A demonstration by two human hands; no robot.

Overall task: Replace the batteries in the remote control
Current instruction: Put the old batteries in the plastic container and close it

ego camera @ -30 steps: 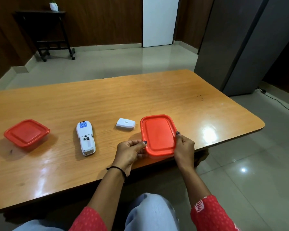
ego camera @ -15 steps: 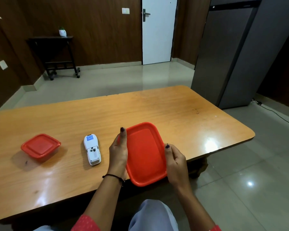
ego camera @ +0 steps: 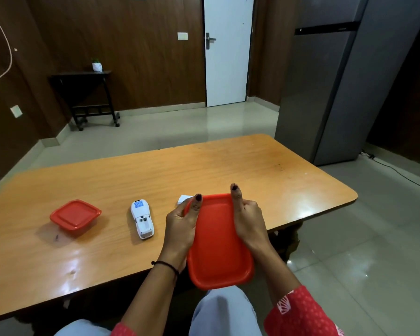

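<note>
A: Head view first: what have your hands got?

B: Both of yours are on the red lid (ego camera: 218, 248). Your left hand (ego camera: 180, 229) is wrapped round its left edge, thumb lying on the upper face near the far corner. Your right hand (ego camera: 249, 224) is closed on the right edge, thumb pointing straight up along it. The lid is tilted, its near end hanging past the table (ego camera: 204, 170) edge, above your lap.

A: And the remote?

B: The remote (ego camera: 142, 218) lies on the table just left of your left hand, apart from it, back side up. Its battery bay is open; whether cells sit in it is too small to tell.

A: Where's the cover?

B: A small white piece (ego camera: 183, 198) shows just beyond the lid's far left corner, mostly hidden by your left thumb and the lid. You cannot tell from here exactly what it is.

A: Anything else on the table?

B: A red box (ego camera: 75, 217) with its lid on, well to the left of the remote. Neither hand is near it.

A: Can you see what the lid came off?

B: No. The lid and your hands hide whatever lies under them.

A: Behind the table?

B: A white door (ego camera: 227, 69), a grey fridge (ego camera: 325, 93) at the right, and a dark side table (ego camera: 83, 93) against the wood wall with a small plant pot (ego camera: 97, 66) on top.
</note>
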